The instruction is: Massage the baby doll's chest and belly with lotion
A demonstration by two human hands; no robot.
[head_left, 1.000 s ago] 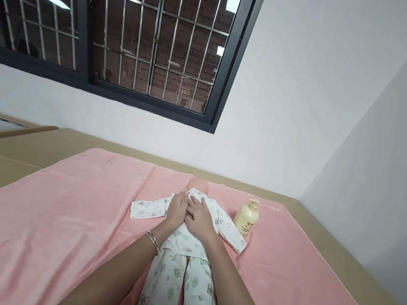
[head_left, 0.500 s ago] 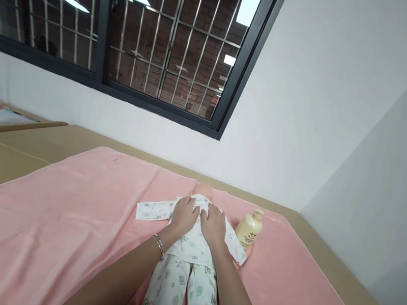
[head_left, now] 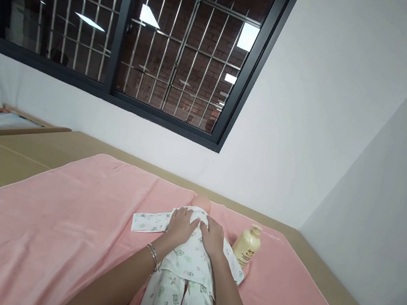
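A baby doll (head_left: 201, 204) lies on its back, its head toward the wall. It wears a white printed top (head_left: 190, 258) with the sleeves spread out, and matching trousers (head_left: 168, 301). My left hand (head_left: 182, 225) rests flat on the left side of the doll's chest, fingers extended. On the chest's right side lies my right hand (head_left: 212, 236), also flat, the two thumbs nearly meeting in the middle. Beside the doll's right-hand sleeve stands a pale yellow pump bottle (head_left: 247, 246).
A pink blanket (head_left: 79, 225) lies under the doll on a tan surface (head_left: 34, 146). Behind it rise a white wall (head_left: 291, 109) and a dark-framed window (head_left: 165, 121) with bars. At far left is a wooden-edged bed (head_left: 19, 115) with white and blue bedding.
The camera view has tilted up slightly, so the doll, bottle and blanket appear lower. Both hands stay on the doll's chest, with little visible shift.
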